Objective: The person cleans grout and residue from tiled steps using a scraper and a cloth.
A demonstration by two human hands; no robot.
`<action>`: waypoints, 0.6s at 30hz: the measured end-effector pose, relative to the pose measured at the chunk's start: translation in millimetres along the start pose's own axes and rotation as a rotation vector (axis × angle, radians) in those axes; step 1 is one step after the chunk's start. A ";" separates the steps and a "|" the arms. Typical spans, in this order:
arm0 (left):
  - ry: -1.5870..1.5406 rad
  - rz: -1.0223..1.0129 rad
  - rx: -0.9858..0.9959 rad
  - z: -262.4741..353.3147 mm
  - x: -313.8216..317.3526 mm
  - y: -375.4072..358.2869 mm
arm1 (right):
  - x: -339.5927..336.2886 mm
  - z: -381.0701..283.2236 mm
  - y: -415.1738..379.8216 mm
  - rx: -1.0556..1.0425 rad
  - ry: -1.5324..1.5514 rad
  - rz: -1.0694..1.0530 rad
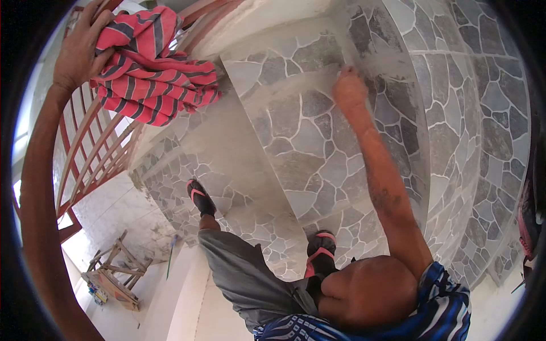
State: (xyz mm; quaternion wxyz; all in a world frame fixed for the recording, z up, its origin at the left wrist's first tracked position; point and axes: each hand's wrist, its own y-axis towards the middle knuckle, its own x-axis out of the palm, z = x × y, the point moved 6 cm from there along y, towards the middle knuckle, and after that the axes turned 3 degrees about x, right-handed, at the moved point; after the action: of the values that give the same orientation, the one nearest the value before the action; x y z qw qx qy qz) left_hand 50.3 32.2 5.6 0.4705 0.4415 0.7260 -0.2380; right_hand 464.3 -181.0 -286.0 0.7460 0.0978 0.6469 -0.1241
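At the upper left, my left hand (85, 48) has its fingers closed on a bunched red cloth with dark stripes (156, 71), which hangs down beside the red railing. My right hand (349, 90) is closed in a fist, slightly blurred, right at the stone-patterned surface of the stairs (301, 139). It sits near the inner corner where the step meets the upright face. Pale smears mark the stone around it. What the fist holds, if anything, I cannot tell.
A red railing (94, 136) runs down the left side. My feet in black-and-pink flip-flops (200, 196) stand on different steps, with one bare knee (375, 284) bent. Below left are a wooden stand (116, 273) and a thin green stick (170, 258).
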 end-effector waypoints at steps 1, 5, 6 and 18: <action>0.001 0.012 0.008 0.5 -0.3 0.2 | -2.3 4.0 -0.1 0.007 0.003 -0.003; -0.003 0.039 0.032 2.9 0.3 0.2 | -18.8 -16.9 -13.4 -0.058 0.073 -0.046; -0.011 0.025 0.024 3.5 1.2 0.2 | -23.4 -31.1 -19.6 -0.094 0.098 -0.070; -0.026 0.032 0.008 -7.0 6.4 -2.4 | -53.2 -139.7 -107.5 -0.439 0.425 -0.253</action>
State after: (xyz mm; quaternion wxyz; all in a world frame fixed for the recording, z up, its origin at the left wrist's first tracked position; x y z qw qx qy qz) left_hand 43.9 39.0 2.8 0.4821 0.4519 0.7115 -0.2390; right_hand 292.3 -237.2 -251.9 0.5761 -0.1225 0.8066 -0.0502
